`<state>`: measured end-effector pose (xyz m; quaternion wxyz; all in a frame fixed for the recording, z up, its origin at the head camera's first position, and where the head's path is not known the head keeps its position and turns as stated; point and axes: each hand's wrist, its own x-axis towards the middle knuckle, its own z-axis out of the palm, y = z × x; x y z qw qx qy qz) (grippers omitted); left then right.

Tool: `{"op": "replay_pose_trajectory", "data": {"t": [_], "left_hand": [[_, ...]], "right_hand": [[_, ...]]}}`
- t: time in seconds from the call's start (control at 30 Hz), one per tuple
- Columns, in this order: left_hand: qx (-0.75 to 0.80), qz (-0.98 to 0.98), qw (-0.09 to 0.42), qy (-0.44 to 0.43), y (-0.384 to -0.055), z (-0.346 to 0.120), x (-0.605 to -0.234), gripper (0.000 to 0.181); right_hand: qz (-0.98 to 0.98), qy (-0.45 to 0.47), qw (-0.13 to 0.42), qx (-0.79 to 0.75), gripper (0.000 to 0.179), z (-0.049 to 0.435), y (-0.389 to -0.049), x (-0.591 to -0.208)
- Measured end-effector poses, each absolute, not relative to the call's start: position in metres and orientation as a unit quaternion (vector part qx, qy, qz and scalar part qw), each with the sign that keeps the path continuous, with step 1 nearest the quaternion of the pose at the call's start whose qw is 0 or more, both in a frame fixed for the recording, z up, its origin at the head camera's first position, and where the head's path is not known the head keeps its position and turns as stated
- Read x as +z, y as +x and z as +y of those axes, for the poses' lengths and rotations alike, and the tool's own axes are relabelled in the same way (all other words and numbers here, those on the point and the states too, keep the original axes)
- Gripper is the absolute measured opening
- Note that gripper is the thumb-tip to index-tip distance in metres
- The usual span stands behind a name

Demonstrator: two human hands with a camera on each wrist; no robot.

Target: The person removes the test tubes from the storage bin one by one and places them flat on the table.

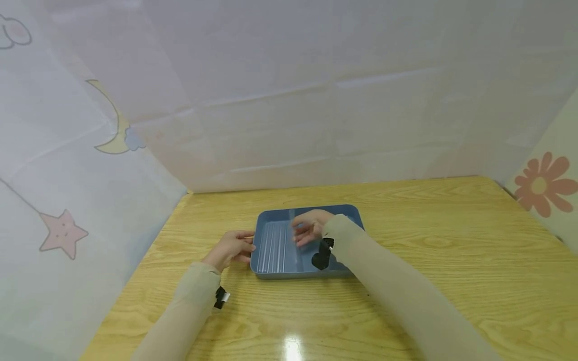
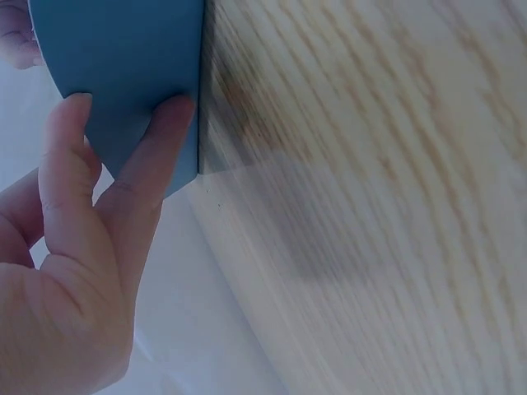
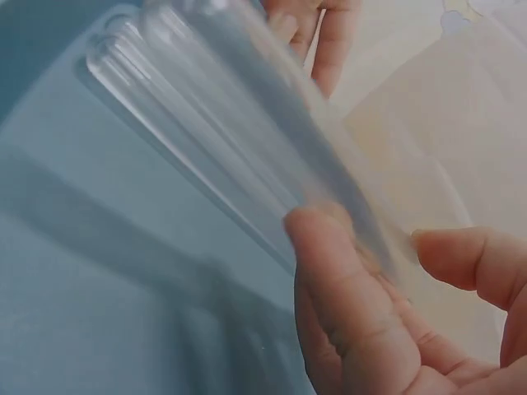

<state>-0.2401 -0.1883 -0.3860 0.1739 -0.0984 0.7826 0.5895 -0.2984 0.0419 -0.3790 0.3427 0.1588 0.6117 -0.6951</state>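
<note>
A blue rectangular tray (image 1: 304, 275) sits on the table. Several clear plastic tubes (image 1: 272, 248) lie side by side in its left part. My left hand (image 1: 232, 248) touches the tray's left outer wall with fairly straight fingers; the left wrist view shows the fingertips (image 2: 174, 111) against that wall. Over the middle of the tray, my right hand (image 1: 310, 228) holds a clear plastic tube (image 3: 247, 90) between thumb and curled fingers. The held tube is tilted above the others and blurred in the right wrist view. My right forearm and hand hide part of the tray's right side.
The tray stands on a wood-grain table (image 1: 442, 240). A pale fabric backdrop (image 1: 316, 110) rises behind the table, with printed shapes at both sides. Both wrists carry small black devices.
</note>
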Motion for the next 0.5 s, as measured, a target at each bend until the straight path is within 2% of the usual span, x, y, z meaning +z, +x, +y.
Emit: {"op": "replay_pose_trajectory", "data": {"t": [0.5], "left_hand": [[0.593,0.781,0.174,-0.097,-0.239,-0.189,-0.386,0.055]], "right_hand": [[0.617,0.124,0.343,-0.698,0.051,0.056,-0.295,-0.377]]}}
